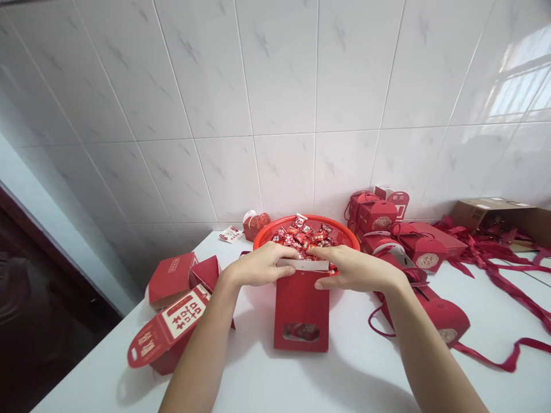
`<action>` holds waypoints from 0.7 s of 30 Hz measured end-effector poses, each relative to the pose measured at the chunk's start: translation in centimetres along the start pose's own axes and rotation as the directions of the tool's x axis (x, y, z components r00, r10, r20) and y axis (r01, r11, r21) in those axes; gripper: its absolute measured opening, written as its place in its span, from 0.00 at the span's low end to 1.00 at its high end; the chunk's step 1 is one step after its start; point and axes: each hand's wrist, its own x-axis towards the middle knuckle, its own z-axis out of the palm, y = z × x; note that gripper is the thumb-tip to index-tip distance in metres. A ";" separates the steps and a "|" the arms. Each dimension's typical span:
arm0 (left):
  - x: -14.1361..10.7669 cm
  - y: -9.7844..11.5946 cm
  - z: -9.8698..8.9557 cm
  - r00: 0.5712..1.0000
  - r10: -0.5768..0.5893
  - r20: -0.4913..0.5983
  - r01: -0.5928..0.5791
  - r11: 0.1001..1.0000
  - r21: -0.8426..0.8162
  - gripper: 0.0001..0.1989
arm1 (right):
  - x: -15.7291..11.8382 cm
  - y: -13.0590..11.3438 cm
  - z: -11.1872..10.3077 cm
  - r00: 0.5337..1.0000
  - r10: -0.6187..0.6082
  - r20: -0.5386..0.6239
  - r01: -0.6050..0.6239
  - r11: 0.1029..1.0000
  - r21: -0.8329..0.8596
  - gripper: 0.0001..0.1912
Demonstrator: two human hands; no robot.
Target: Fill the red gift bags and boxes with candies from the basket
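Observation:
A red paper gift box [302, 307] stands upright on the table in front of me, with wrapped pieces showing through a small window low on its front. At its top left, my left hand [262, 264] has the thumb in front and the fingers behind the upper edge. My right hand [355, 268] holds the top right side in the same way, its thumb against the front. Right behind the box is a red plastic basket [350, 241] of wrapped candies [301, 232]; the box and hands hide part of it.
Several red boxes [172, 275] lie at the left, one with a long printed flap [150, 344]. More red boxes [424, 246] with cords crowd the right, beside dark red ribbons [508, 287] and a cardboard carton [477, 213]. A tiled wall [284, 86] backs the white table [253, 378].

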 end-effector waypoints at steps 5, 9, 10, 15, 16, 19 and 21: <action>-0.3 0.3 0.0 0.957 0.041 -0.286 -0.067 0.994 -0.081 0.10 | 0.0 -0.2 -0.5 0.989 -0.127 -0.081 0.135 0.986 0.095 0.29; -0.7 0.1 -0.3 0.857 0.061 -0.511 -0.126 0.988 -0.093 0.09 | -0.4 -1.0 -1.0 0.951 -0.181 -0.249 0.246 0.933 0.261 0.23; -0.7 0.0 -0.3 0.833 0.070 -0.548 -0.139 0.987 -0.086 0.09 | -0.5 -1.2 -1.1 0.940 -0.181 -0.288 0.268 0.916 0.299 0.22; -0.6 0.3 0.0 0.692 0.105 -0.714 -0.253 0.962 -0.103 0.09 | -0.9 -2.0 -1.3 0.867 -0.164 -0.470 0.346 0.877 0.333 0.16; -0.5 0.4 0.1 0.666 0.098 -0.739 -0.276 0.953 -0.122 0.10 | -0.9 -2.1 -1.3 0.853 -0.146 -0.501 0.341 0.882 0.325 0.15; -0.4 0.9 0.3 0.643 0.039 -0.764 -0.307 0.928 -0.211 0.10 | -1.0 -2.4 -1.2 0.818 -0.091 -0.568 0.325 0.888 0.325 0.13; -0.3 1.1 0.3 0.652 -0.010 -0.758 -0.311 0.909 -0.279 0.11 | -0.9 -2.5 -1.1 0.799 -0.065 -0.598 0.334 0.875 0.350 0.14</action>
